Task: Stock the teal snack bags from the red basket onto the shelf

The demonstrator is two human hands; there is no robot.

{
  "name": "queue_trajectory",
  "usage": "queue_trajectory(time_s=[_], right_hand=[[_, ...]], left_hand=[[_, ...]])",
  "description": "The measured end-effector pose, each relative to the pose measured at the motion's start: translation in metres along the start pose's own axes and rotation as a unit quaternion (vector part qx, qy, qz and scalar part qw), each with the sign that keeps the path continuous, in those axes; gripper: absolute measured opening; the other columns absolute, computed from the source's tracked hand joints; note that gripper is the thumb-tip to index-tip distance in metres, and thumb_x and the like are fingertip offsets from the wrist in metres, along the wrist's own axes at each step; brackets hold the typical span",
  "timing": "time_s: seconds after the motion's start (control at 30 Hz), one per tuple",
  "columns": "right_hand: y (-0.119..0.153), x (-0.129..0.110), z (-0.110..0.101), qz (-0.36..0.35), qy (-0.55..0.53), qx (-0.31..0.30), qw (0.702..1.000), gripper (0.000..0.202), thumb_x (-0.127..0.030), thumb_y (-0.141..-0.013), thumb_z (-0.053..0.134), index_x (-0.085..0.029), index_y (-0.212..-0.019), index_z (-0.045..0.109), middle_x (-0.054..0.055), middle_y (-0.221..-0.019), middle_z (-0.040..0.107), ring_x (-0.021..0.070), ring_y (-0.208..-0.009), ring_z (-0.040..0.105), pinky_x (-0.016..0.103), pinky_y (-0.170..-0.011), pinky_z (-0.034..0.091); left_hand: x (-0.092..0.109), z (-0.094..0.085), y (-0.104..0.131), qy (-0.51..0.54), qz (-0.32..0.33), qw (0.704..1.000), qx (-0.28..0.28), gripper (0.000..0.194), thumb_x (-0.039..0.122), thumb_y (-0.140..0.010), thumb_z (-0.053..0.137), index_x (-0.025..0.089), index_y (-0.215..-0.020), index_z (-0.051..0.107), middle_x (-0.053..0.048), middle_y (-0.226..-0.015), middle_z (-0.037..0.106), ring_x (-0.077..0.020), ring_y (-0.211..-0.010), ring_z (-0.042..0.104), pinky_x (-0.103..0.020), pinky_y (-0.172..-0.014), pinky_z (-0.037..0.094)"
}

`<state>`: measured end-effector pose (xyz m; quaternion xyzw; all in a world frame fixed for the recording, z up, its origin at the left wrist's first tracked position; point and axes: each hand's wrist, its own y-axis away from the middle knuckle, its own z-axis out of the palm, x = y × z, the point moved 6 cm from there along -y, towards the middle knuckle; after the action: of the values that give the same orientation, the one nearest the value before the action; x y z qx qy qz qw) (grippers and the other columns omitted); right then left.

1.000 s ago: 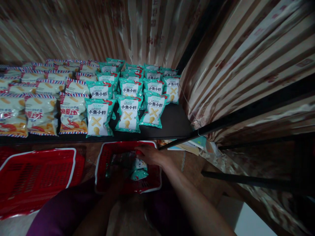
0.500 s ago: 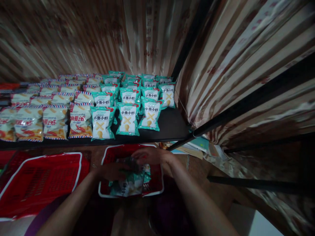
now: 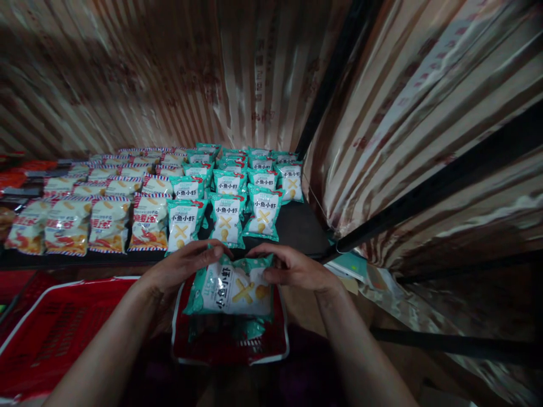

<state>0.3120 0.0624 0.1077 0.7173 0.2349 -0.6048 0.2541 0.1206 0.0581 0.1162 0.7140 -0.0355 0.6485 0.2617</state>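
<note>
A teal and white snack bag (image 3: 237, 291) lies sideways between my two hands, above a red basket (image 3: 229, 353) with a white rim. My left hand (image 3: 190, 263) grips the bag's upper left edge, thumb on top. At its right end, my right hand (image 3: 292, 268) holds it between thumb and fingers. More teal bags (image 3: 252, 329) show below it inside the basket, partly hidden. Just behind my hands, upright teal bags (image 3: 228, 217) stand in rows on a black shelf (image 3: 297, 226).
White bags with striped edges (image 3: 108, 223) fill the shelf's left part. A second red basket (image 3: 63, 333) sits at the lower left. A black slanted post (image 3: 394, 198) crosses the right side. Striped cloth (image 3: 169, 73) hangs behind.
My hands have risen out of the basket toward the shelf's front edge, with a teal bag now held between them. The view has shifted slightly, so the shelf appears lower.
</note>
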Motion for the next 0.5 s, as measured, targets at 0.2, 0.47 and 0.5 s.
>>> queue_trajectory(time_s=[0.2, 0.47, 0.5], right_hand=[[0.006, 0.019, -0.001, 0.039, -0.096, 0.052, 0.993, 0.038, -0.04, -0.07, 0.072, -0.018, -0.101, 0.064, -0.01, -0.049, 0.044, 0.0068, -0.041, 0.036, 0.018, -0.04, 0.029], [0.013, 0.039, 0.014, 0.038, -0.011, -0.033, 0.999, 0.056, -0.041, -0.065, 0.077, -0.019, -0.114, 0.063, 0.008, -0.112, 0.066, 0.0251, -0.102, 0.061, 0.037, -0.087, 0.049], [0.012, 0.039, 0.015, 0.023, -0.009, -0.043, 0.999, 0.06, -0.043, -0.067, 0.076, -0.019, -0.12, 0.06, 0.01, -0.121, 0.063, 0.0272, -0.112, 0.057, 0.041, -0.095, 0.045]], left_hand=[[0.009, 0.007, 0.003, 0.074, 0.029, 0.997, -0.002, 0.045, 0.054, -0.064, 0.073, 0.021, -0.095, 0.067, -0.003, -0.09, 0.069, -0.0217, -0.086, 0.063, -0.033, -0.075, 0.049], [-0.014, 0.012, 0.006, 0.046, -0.024, 0.998, 0.03, 0.039, 0.052, -0.066, 0.073, 0.017, -0.081, 0.065, 0.0, -0.075, 0.064, -0.0135, -0.068, 0.056, -0.024, -0.06, 0.042], [-0.015, 0.013, 0.006, 0.046, -0.023, 0.998, 0.031, 0.038, 0.053, -0.067, 0.071, 0.018, -0.081, 0.065, 0.001, -0.074, 0.064, -0.0132, -0.066, 0.056, -0.023, -0.058, 0.041]])
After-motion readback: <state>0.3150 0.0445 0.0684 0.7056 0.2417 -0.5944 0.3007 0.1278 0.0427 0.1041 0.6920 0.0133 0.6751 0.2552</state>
